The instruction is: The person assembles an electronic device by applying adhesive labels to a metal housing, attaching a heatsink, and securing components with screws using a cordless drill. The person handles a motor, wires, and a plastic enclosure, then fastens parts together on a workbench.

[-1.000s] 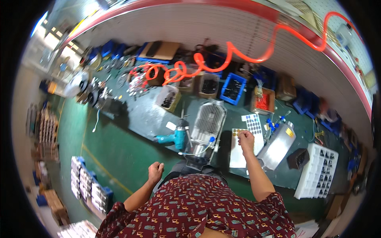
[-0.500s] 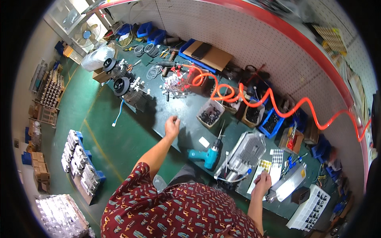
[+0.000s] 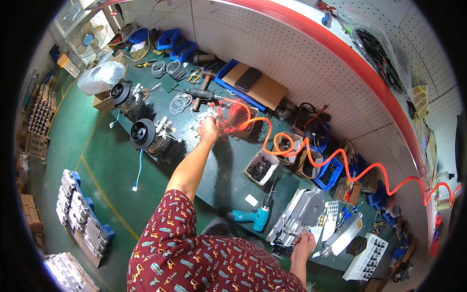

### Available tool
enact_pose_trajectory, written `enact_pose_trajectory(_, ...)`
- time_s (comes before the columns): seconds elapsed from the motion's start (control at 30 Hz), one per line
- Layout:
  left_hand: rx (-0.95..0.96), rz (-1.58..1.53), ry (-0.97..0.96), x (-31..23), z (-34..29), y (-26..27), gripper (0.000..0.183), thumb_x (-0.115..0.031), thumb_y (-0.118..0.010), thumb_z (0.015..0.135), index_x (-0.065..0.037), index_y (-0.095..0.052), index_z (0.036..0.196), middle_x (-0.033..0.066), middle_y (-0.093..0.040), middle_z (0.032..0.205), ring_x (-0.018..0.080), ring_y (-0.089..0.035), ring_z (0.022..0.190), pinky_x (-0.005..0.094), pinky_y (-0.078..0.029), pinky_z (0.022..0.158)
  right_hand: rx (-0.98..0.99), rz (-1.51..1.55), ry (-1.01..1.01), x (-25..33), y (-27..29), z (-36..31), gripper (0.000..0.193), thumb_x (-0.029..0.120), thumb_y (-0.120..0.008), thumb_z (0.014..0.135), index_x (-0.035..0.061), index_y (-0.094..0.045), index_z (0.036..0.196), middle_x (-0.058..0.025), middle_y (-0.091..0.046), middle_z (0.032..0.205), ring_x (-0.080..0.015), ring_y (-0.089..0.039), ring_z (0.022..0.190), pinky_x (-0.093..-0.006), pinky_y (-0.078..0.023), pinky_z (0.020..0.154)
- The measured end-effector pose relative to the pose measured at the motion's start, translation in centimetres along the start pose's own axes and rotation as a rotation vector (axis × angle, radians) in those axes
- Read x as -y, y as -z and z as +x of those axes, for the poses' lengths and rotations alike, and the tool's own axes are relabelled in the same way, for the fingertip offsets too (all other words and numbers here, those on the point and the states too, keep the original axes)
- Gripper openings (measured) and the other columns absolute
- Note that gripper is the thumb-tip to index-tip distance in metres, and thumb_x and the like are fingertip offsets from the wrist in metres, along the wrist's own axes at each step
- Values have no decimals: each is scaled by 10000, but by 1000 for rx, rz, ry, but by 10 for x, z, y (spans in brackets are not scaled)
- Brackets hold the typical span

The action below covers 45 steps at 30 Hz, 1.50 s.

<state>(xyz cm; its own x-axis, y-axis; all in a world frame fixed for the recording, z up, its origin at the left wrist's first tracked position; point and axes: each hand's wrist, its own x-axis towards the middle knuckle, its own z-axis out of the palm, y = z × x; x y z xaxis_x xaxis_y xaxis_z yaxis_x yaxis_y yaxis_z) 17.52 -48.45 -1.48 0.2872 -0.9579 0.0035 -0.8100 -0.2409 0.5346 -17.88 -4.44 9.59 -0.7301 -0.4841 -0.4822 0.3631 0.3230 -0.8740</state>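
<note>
My left hand point(image 3: 209, 129) reaches to the pile of small red and white parts point(image 3: 224, 117) on the bench. Its fingers are bunched and curled down at the pile's near edge; what they grip, if anything, is hidden. My right hand point(image 3: 303, 246) is closed in a pinch beside the grey finned metal housing point(image 3: 304, 211); a bit of blue shows by the fingertips, too small to name. Between my hands, a teal power drill point(image 3: 255, 216) lies on the bench with its long bit pointing away, next to a small white card point(image 3: 251, 200).
Two motors with black fan wheels point(image 3: 142, 134) stand at the bench's left end. An orange coiled hose point(image 3: 321, 163) crosses above boxes of black screws point(image 3: 261, 167) and blue bins point(image 3: 329, 175). At the right lie sticker sheets point(image 3: 331, 214) and a white tray point(image 3: 367, 257).
My left hand has moved forward from the bench's near edge to the red and white parts. My right hand has shifted left to the housing. The view has turned somewhat.
</note>
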Motion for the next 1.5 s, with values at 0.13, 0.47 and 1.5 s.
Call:
enact_pose_trajectory(0.13,-352,-767,-163,-18,27,31,222,-194,-649,986,-1,-693,886,43,-668,760,114,-583,717,309,-480,667,25,6,15,1,-14,-7,77,101,-621,989,25,-633,992,-28,-591,725,-103,-523,557,-248,-426,492)
enact_pose_trajectory(0.47,-208,-981,-460,-67,-105,102,134,-91,-561,1046,2,-657,1062,-10,-612,836,89,-508,666,277,-445,617,198,-61,-27,17,-83,-20,125,103,-638,979,-6,-659,1035,-54,-627,788,-104,-540,598,-262,-454,525)
enact_pose_trajectory(1.5,652,423,-610,-102,-53,-139,268,-88,-546,953,-58,-708,1164,234,-632,1304,381,-678,1130,453,-575,920,40,223,-230,7,-33,-61,263,262,-499,1074,30,-598,1000,31,-375,610,-80,-339,494,-262,-297,461)
